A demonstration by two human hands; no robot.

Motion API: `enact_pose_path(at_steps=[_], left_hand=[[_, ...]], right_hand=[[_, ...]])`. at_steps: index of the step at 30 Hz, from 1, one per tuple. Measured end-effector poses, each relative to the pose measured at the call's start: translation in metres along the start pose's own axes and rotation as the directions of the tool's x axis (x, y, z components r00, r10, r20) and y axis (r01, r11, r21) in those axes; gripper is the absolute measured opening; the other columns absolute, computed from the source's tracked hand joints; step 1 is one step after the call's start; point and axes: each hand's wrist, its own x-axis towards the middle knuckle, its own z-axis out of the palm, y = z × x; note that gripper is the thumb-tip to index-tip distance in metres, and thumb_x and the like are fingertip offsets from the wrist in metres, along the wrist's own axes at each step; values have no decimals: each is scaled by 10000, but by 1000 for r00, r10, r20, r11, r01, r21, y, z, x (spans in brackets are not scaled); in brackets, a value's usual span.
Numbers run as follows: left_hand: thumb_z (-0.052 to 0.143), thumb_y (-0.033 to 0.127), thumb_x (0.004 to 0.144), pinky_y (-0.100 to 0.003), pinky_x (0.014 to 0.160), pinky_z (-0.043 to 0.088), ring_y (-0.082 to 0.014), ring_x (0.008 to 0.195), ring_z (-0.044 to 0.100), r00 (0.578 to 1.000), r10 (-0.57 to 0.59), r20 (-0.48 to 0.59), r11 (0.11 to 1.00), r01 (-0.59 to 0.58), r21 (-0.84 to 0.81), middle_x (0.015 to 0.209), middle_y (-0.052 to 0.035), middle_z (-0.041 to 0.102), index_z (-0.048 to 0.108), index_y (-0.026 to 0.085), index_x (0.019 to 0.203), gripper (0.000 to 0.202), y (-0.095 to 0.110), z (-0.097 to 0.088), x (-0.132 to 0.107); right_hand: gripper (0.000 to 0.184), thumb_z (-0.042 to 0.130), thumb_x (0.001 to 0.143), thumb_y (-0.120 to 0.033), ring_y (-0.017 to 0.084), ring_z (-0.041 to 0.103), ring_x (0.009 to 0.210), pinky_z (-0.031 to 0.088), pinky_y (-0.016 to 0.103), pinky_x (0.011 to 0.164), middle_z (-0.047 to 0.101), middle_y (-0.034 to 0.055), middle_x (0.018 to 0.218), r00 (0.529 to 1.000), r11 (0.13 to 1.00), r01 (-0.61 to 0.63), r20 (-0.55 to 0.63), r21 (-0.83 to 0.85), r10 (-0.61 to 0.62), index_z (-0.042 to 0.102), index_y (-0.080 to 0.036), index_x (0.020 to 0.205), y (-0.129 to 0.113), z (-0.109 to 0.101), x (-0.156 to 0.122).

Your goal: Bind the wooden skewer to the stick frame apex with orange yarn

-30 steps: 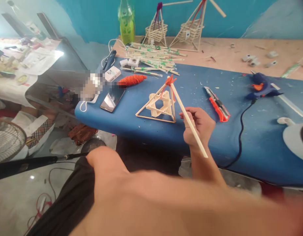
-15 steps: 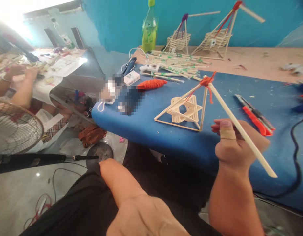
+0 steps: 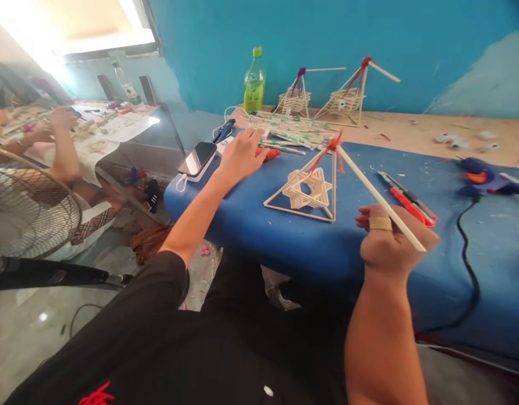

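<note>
My right hand [image 3: 389, 239] is closed round the long wooden stick [image 3: 371, 188] that juts out from a pyramid of sticks [image 3: 312, 188], tied at its top with orange yarn. The pyramid stands on the blue board [image 3: 284, 236] and holds a small stacked-stick piece inside. My left hand [image 3: 242, 154] reaches forward over the board with fingers curled down on the orange yarn spool [image 3: 268, 153], beside a phone [image 3: 197, 158].
An orange utility knife [image 3: 409, 202] and a blue glue gun [image 3: 481, 174] with a black cord lie to the right. A pile of chopsticks [image 3: 295, 132], a green bottle [image 3: 253, 84] and two finished stick models [image 3: 326, 95] stand behind. Another person works at a table [image 3: 52, 135] to the left, near a fan [image 3: 27, 202].
My left hand has moved from my lap forward to the yarn spool on the board. My right hand has kept hold of the stick.
</note>
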Motion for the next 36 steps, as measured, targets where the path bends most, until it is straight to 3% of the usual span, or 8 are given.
enact_pose_path(at_steps=[3, 5, 11, 18, 21, 25, 34, 36], left_hand=[[719, 288, 924, -464, 1123, 564, -371, 1268, 710, 884, -185, 429, 973, 102, 209, 1334, -230, 758, 767, 78, 1263, 402, -21, 19, 38], [708, 229, 907, -462, 1098, 568, -371, 1215, 726, 868, -206, 452, 968, 113, 222, 1285, -236, 771, 785, 49, 1212, 362, -24, 19, 40], [855, 293, 828, -420, 969, 577, -259, 983, 721, 984, -178, -22, 972, 172, -160, 1060, -102, 787, 744, 144, 1138, 361, -3, -22, -25], [918, 247, 727, -291, 784, 568, -159, 906, 693, 882, -220, -416, 844, -41, -534, 1025, -5, 679, 560, 234, 1032, 470, 54, -59, -133], [904, 205, 762, -321, 895, 604, -186, 1040, 771, 877, -236, -419, 791, -77, -606, 1176, -40, 754, 518, 247, 1082, 503, 83, -65, -162], [922, 246, 817, -322, 892, 624, -196, 1026, 814, 896, -211, -392, 773, -93, -628, 1183, -49, 809, 497, 263, 1100, 511, 106, -71, -188], [948, 402, 840, -371, 922, 632, -224, 1055, 802, 865, -82, -495, 840, -207, -501, 1197, -84, 809, 523, 263, 1053, 495, 108, -75, -220], [963, 401, 815, -357, 919, 624, -216, 1042, 799, 879, -166, -446, 790, -153, -594, 1182, -72, 811, 540, 256, 1064, 512, 110, -76, -221]], right_hand=[[263, 678, 942, -417, 222, 678, 601, 531, 355, 634, 689, 38, 657, 998, 999, 16, -66, 31, -14, 774, -199, 832, -8, 3, 0], [284, 676, 926, -432, 204, 672, 572, 523, 329, 608, 680, 26, 634, 998, 999, 26, -54, 39, -24, 771, -191, 809, -9, 4, 1], [324, 672, 816, -507, 193, 544, 451, 439, 351, 482, 576, 22, 518, 958, 983, 2, -284, 182, 50, 685, -233, 645, -5, 1, 5], [351, 632, 882, -322, 118, 310, 370, 191, 295, 404, 389, -25, 446, 780, 801, 474, -597, 366, -188, 531, -243, 554, -71, 0, -63], [38, 804, 880, -250, 148, 574, 555, 445, 304, 499, 662, -6, 679, 782, 725, 619, -327, 302, -531, 771, -263, 866, -113, 7, -98], [370, 867, 884, -202, 185, 730, 804, 621, 339, 656, 775, 37, 1017, 776, 704, 625, -167, 337, -608, 832, -342, 1225, -138, 20, -114], [269, 810, 887, -122, 222, 776, 869, 655, 414, 779, 802, 2, 986, 656, 612, 755, -301, 237, -692, 825, -349, 1032, -146, 32, -135], [203, 769, 919, -135, 225, 763, 906, 646, 405, 796, 784, 27, 996, 716, 644, 698, -286, 313, -637, 785, -305, 1029, -148, 30, -140]])
